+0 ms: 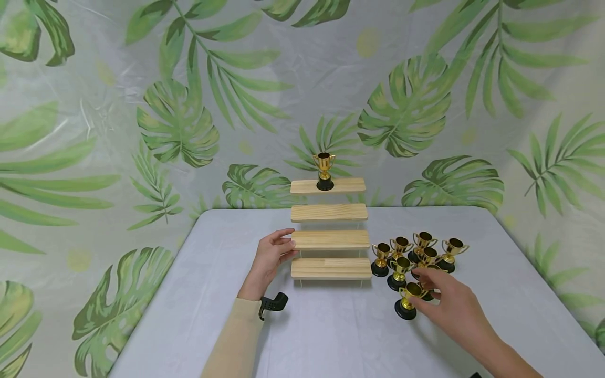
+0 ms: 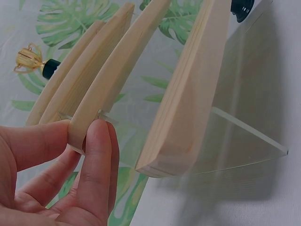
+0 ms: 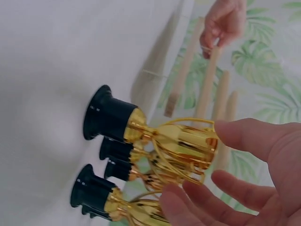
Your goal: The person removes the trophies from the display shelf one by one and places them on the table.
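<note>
A tiered wooden display stand has several pale boards on clear supports. My left hand pinches the left end of its second board from the bottom, thumb on one face and fingers on the other, as the left wrist view shows close up. My right hand is at the nearest gold trophy cup, which stands upright on its black base. In the right wrist view the thumb is at this cup's rim, while the other fingers spread beside it, apart from the thumb.
Several similar trophies stand close together right of the stand, just beyond my right hand. One trophy is on the top board. The white-covered table ends at a leaf-patterned backdrop.
</note>
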A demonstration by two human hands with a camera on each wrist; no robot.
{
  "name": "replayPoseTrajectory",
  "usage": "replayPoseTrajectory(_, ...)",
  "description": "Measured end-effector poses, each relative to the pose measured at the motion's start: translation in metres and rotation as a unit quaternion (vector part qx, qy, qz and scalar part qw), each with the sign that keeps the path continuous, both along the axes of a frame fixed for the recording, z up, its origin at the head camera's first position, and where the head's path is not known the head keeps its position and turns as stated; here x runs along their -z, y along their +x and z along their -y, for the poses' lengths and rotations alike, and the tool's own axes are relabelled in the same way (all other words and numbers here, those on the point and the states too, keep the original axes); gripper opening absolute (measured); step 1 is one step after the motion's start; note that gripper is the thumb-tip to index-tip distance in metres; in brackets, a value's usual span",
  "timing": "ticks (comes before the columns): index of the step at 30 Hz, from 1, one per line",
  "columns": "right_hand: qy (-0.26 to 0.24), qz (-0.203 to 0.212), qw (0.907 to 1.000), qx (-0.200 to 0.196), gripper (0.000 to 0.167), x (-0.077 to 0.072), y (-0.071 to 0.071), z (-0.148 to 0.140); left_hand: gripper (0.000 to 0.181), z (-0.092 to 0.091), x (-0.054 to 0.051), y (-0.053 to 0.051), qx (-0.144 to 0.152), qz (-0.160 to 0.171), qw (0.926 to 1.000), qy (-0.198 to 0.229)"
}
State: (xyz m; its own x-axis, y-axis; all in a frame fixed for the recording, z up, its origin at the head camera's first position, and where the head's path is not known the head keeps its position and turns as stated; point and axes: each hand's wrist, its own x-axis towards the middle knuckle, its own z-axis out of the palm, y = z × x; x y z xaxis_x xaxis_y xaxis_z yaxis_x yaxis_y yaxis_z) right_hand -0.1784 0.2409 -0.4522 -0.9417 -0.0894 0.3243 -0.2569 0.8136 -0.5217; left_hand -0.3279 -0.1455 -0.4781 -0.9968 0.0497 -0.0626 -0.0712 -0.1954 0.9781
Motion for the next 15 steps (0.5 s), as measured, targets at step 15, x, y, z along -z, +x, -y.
replayPoseTrajectory(15, 0.025, -0.06, 0.9978, -0.01, 0.057, -0.022, 0.005, -0.001, 0.039, 0.0, 0.0, 0.001, -0.002, -0.005, 1.0, 0.002)
